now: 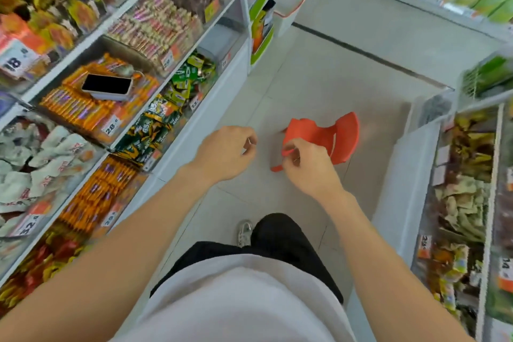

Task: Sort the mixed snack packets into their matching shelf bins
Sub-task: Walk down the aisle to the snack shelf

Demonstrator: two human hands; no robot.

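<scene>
Both hands are hovering beside the red stool [342, 136]: right hand [308, 168] pinching a red strip [277, 168], left hand [224, 154] curling, contents unclear; snack packets [83, 108] are filling shelf bins [166, 144] leftward.

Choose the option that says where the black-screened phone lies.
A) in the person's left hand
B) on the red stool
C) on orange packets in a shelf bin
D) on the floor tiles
C: the phone lies flat, screen up, on top of the orange packets, away from both hands.
</scene>
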